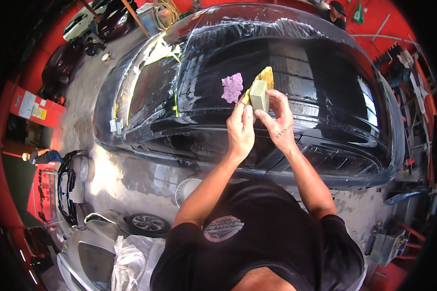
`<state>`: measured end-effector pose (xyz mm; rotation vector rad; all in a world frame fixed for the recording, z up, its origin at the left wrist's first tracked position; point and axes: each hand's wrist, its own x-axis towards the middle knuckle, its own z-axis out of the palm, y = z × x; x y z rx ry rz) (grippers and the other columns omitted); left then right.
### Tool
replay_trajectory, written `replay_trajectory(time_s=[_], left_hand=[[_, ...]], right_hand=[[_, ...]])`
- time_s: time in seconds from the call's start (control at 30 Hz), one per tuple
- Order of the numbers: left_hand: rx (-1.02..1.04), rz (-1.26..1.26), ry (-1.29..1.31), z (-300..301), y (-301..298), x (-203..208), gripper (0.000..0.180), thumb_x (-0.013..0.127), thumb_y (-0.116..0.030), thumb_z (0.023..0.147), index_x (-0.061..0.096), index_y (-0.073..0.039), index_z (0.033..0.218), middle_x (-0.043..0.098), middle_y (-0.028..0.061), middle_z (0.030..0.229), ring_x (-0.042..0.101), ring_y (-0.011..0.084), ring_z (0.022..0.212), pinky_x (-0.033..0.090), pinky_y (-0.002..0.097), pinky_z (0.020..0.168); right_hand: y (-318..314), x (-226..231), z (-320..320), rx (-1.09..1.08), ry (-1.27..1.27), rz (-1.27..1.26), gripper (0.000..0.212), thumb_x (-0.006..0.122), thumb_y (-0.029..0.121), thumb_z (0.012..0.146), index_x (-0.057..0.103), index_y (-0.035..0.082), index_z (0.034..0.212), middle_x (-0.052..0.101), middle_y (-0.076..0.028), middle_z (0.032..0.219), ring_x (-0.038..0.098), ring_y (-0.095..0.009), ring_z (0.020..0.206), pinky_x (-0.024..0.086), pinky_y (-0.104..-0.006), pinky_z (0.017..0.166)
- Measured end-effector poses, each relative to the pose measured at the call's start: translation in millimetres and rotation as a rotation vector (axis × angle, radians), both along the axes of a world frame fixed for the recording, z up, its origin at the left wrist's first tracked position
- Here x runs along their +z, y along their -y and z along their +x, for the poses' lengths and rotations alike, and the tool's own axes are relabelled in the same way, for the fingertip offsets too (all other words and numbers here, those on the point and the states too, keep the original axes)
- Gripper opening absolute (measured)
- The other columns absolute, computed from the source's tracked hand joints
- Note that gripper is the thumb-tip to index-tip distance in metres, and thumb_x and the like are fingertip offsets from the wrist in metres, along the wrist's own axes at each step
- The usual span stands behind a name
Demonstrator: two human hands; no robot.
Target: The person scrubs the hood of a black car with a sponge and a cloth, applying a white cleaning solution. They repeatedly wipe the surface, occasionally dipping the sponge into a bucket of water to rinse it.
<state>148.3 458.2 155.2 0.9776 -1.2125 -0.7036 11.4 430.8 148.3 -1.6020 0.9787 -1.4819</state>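
Observation:
Both my hands are raised together over the black car (213, 63), around a pale green sanding block (260, 93). My right hand (280, 121) grips the block from its right side, with the thumb at the near end and the fingers along the edge. A yellow sheet that looks like sandpaper (265, 75) shows behind and to the left of the block. My left hand (241, 130) pinches at the sheet's lower left part, its thumb close to the block. A crumpled purple cloth (232, 88) lies on the car's roof, just left of my hands.
Clear plastic film and yellow tape (176, 104) cover the car's windshield area. Behind my left arm is a pale bucket (187, 190) on the floor. A grey car (97, 257) under plastic stands at lower left. People (336, 13) are at the far right and left.

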Motion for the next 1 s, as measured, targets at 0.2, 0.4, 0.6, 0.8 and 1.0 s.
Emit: replay_trajectory(time_s=[0.2, 0.4, 0.6, 0.8, 1.0], left_hand=[[-0.137, 0.144, -0.043, 0.6, -4.1, 8.5, 0.036, 0.050, -0.009, 0.113, 0.060, 0.005, 0.145, 0.073, 0.0147, 0.123, 0.068, 0.0166, 0.103, 0.055, 0.0322, 0.089], [-0.344, 0.006, -0.190, 15.4, 8.3, -12.3, 0.041, 0.050, -0.004, 0.110, 0.059, 0.006, 0.149, 0.046, 0.0230, 0.167, 0.048, 0.0283, 0.153, 0.041, 0.0359, 0.122], [-0.077, -0.128, -0.101, 1.2, 3.4, -1.1, 0.037, 0.077, -0.003, 0.098, 0.072, 0.005, 0.134, 0.063, 0.0234, 0.151, 0.068, 0.0272, 0.129, 0.055, 0.0350, 0.106], [0.040, -0.107, -0.004, 18.0, -3.2, 8.6, 0.041, 0.082, -0.004, 0.092, 0.074, 0.002, 0.132, 0.070, 0.0179, 0.143, 0.071, 0.0271, 0.115, 0.058, 0.0357, 0.094], [-0.064, -0.044, -0.151, 27.9, -9.8, 9.5, 0.051, 0.081, -0.004, 0.094, 0.058, 0.000, 0.139, 0.068, 0.0142, 0.130, 0.070, 0.0209, 0.114, 0.059, 0.0358, 0.097]], right_hand=[[0.5, 3.4, -4.5, -0.053, -0.065, -0.015, 0.056, 0.082, 0.011, 0.090, 0.059, 0.003, 0.140, 0.063, -0.014, 0.138, 0.061, -0.027, 0.129, 0.047, -0.0390, 0.111], [-9.6, 8.4, -3.3, -0.047, -0.114, -0.010, 0.053, 0.072, 0.008, 0.097, 0.058, 0.000, 0.148, 0.064, -0.020, 0.145, 0.062, -0.031, 0.136, 0.046, -0.0407, 0.116], [-24.7, 5.9, -4.2, 0.156, -0.018, 0.067, 0.062, 0.055, 0.012, 0.106, 0.037, -0.006, 0.163, 0.046, -0.022, 0.164, 0.043, -0.030, 0.154, 0.032, -0.0428, 0.128], [-30.2, 17.1, 6.1, 0.327, 0.032, 0.101, 0.073, 0.054, 0.004, 0.097, 0.030, -0.006, 0.166, 0.041, -0.021, 0.166, 0.038, -0.031, 0.157, 0.028, -0.0436, 0.129], [-33.4, 22.5, 8.8, 0.309, -0.071, 0.084, 0.069, 0.055, 0.003, 0.098, 0.037, -0.007, 0.163, 0.056, -0.021, 0.156, 0.053, -0.030, 0.146, 0.037, -0.0412, 0.124]])
